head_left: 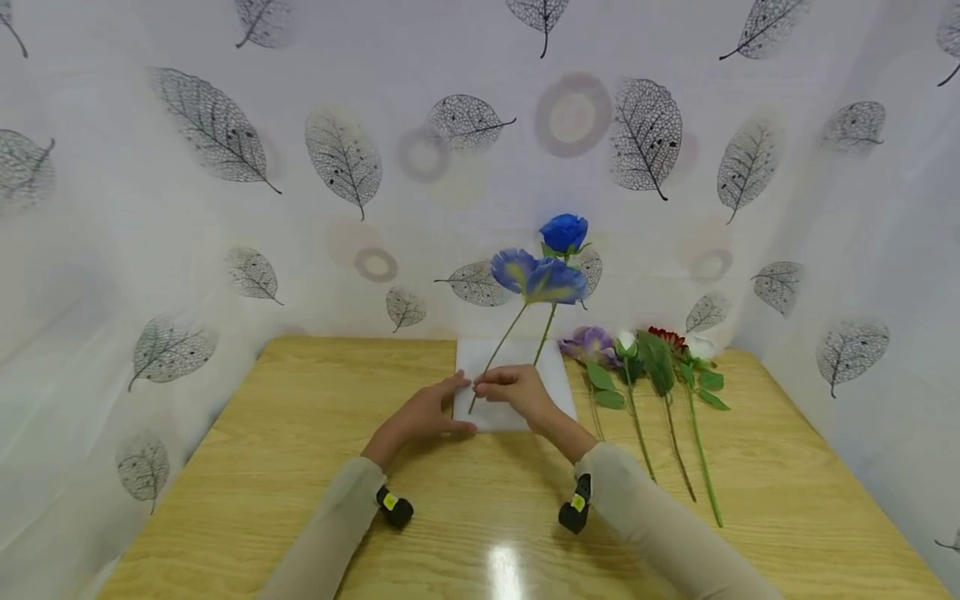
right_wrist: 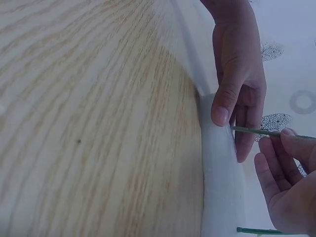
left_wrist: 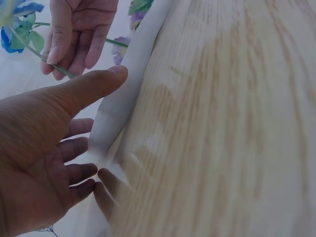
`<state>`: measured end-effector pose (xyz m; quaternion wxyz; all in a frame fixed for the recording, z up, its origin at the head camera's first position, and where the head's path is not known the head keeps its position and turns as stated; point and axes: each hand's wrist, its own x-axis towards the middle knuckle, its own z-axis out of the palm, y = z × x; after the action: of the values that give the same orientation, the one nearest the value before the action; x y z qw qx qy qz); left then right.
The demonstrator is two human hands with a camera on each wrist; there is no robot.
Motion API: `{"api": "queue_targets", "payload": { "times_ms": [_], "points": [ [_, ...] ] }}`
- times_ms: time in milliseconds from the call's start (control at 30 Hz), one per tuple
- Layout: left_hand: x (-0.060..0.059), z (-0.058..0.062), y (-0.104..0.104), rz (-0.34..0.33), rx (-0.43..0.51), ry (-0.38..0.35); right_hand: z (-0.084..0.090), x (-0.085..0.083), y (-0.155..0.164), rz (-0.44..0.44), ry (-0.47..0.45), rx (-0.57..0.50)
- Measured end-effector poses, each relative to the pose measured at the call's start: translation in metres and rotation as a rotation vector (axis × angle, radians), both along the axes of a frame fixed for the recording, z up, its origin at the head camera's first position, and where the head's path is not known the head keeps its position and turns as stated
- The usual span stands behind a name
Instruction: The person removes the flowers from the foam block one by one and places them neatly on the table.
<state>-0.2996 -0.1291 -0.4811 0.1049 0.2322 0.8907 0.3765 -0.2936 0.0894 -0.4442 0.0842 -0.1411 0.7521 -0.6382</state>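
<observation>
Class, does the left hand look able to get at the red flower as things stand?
Probably not directly: the left hand is at the left edge of the white block, the red flower lies beyond the block's right side, and the right hand and blue rose come between.

In view are one left hand (head_left: 422,414) and one right hand (head_left: 517,390), two black wrist devices (head_left: 576,504), one white block (head_left: 517,352) and one table (head_left: 247,433). Blue flowers (head_left: 564,233) number two; the other flowers (head_left: 658,367), their blooms overlapping, appear to be four: one purple, one red, two white.
</observation>
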Motion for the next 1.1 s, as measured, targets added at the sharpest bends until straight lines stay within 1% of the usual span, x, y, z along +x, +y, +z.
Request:
{"api": "queue_targets", "payload": {
  "times_ms": [233,500,700,967,1100],
  "points": [
    [0.002,0.002,0.000,0.007,-0.020,-0.007,0.002,0.001,0.002,0.018,0.001,0.008],
    [0.001,0.003,0.000,0.011,-0.011,-0.003,-0.001,0.000,0.005,0.041,0.017,0.041],
    [0.001,0.002,0.000,0.004,-0.024,0.013,0.000,0.002,0.011,0.083,0.058,0.094],
    [0.001,0.001,0.000,0.011,-0.020,0.001,0.005,0.005,0.023,0.155,0.111,0.173],
    [0.002,0.003,0.000,0.006,-0.020,-0.005,0.005,0.005,0.030,0.175,0.115,0.190]
  ]
}}
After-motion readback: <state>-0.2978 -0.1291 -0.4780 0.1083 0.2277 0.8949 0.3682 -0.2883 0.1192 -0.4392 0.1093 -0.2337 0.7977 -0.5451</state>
